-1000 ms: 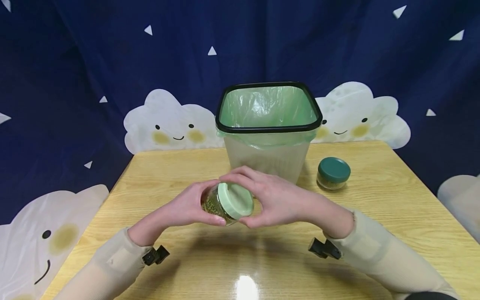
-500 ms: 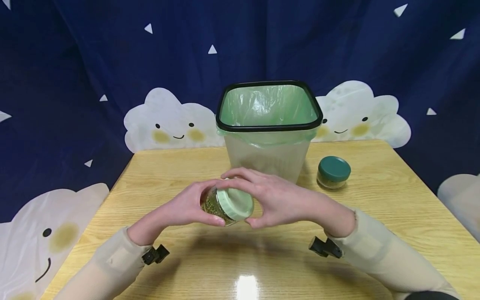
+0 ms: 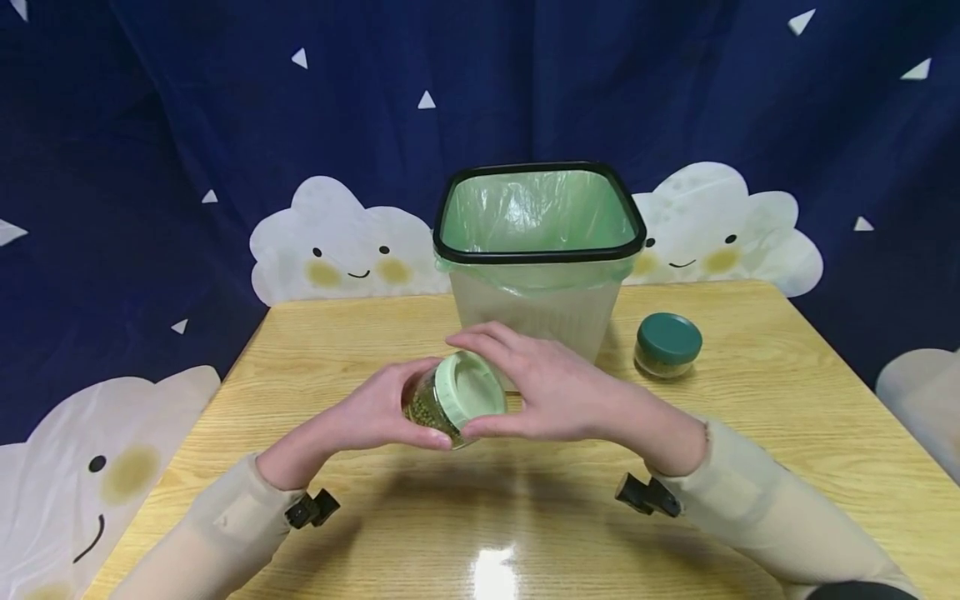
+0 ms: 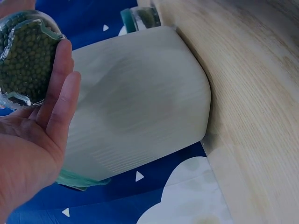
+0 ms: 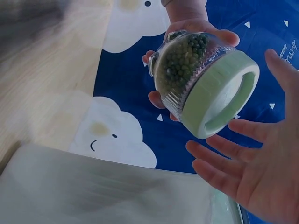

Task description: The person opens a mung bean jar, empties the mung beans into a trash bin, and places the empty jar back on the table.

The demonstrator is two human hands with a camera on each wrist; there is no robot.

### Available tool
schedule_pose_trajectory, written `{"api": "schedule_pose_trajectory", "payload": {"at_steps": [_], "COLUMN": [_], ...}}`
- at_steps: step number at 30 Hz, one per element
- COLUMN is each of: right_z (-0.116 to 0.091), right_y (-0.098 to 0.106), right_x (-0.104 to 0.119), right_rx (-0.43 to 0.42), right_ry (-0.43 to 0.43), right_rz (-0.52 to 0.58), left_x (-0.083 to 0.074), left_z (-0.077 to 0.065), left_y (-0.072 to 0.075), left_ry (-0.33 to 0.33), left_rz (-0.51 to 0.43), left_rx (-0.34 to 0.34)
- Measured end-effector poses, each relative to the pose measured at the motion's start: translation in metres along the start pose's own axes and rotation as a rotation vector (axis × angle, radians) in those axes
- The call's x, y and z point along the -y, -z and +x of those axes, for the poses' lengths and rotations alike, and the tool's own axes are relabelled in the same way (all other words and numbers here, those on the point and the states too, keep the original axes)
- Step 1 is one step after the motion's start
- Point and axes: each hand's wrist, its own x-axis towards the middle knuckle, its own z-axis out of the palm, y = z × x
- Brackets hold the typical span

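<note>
My left hand [image 3: 367,412] grips a clear glass jar [image 3: 424,407] filled with small green beans, possibly mung beans. The jar is tilted over the table, its pale green lid [image 5: 222,95] facing my right hand [image 3: 566,390]. In the right wrist view the right fingers [image 5: 233,151] are spread around the lid, with a gap between the thumb and the lid's face. The lid sits on the jar's mouth. From the left wrist the beans [image 4: 25,65] show through the glass, and the lid is hidden there.
Behind the hands stands a whitish bin [image 3: 540,317] with a black rim [image 3: 540,257] and a green liner bag [image 3: 525,208]. To its right is a small jar with a dark green lid [image 3: 669,337]. A wooden table [image 3: 337,342] lies beneath, against a blue curtain [image 3: 225,100].
My right hand has loosened and shifted around the lid, its fingers lifting off the top edge and its thumb moving left along the lower edge. The left hand and jar stay nearly still.
</note>
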Motion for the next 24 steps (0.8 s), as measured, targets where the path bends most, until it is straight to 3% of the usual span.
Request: {"api": "schedule_pose_trajectory", "payload": {"at_steps": [4, 9, 24], "right_z": [0.0009, 0.0010, -0.0014], "right_y": [-0.0008, -0.0018, -0.0001], "right_x": [0.0015, 0.0009, -0.0033], "right_rx": [-0.002, 0.005, -0.006], "right_ry": [-0.045, -0.043, 0.112], "right_rz": [-0.027, -0.026, 0.065], "left_x": [0.0000, 0.0000, -0.0005], "left_z": [0.0004, 0.0007, -0.0008], "left_y": [-0.0001, -0.0006, 0.0006], "left_ry": [0.002, 0.007, 0.017], "left_rz": [-0.001, -0.001, -0.007], "left_rx": [-0.003, -0.002, 0.003]}}
